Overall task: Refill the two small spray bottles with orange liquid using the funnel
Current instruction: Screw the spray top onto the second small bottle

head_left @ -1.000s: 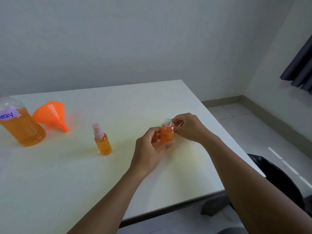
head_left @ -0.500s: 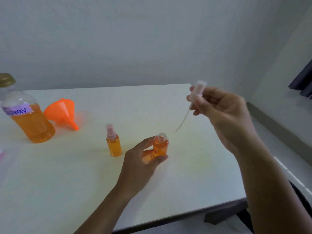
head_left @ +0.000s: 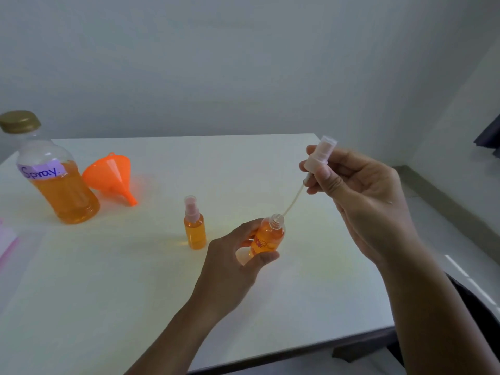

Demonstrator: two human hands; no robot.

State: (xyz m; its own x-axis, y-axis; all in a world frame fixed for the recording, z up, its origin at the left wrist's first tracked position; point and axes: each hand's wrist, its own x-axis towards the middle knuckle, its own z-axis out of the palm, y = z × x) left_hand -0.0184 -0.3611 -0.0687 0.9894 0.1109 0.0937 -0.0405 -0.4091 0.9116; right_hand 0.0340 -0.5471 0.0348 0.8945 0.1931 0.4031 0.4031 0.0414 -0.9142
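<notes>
My left hand grips a small spray bottle of orange liquid, its neck uncapped and tilted toward the right. Above and to its right, my right hand pinches the clear spray pump; the pump's thin dip tube hangs down to just beside the bottle's mouth. A second small spray bottle, capped with a pink sprayer, stands upright on the table to the left. The orange funnel lies on its side at the back left.
A large bottle labelled "Spray", with a gold cap and orange liquid, stands at the far left on the white table. Something pink and white shows at the left edge. The table's right edge runs beside my right forearm.
My right hand lifted the pump out of the held bottle and up to the right, then lowered it slightly so the tube's tip nears the mouth. The view shifted left.
</notes>
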